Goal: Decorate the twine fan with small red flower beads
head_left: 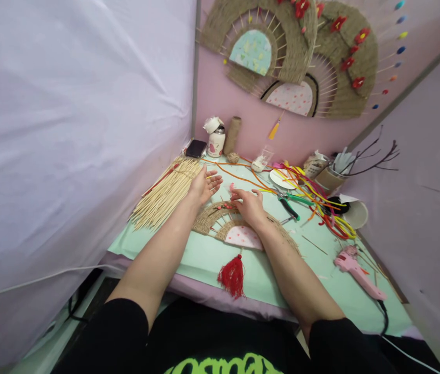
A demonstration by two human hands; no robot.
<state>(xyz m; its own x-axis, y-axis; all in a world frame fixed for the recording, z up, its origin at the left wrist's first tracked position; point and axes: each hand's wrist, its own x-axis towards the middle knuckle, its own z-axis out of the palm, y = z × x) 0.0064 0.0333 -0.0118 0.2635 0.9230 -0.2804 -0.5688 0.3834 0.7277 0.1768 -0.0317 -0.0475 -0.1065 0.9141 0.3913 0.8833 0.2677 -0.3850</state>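
Two open hands: my left hand [205, 185] beside, right hand [249, 206] flat upon, the red-tasselled woven fan [204, 222]; mint worktop [204, 257] beneath.

We have both forearms stretched forward, converging. Our left hand [204, 185] is splayed, palm turned inward, holding nothing. Our right hand [248, 204] sits just beside it, palm down, fingers loosely bent.
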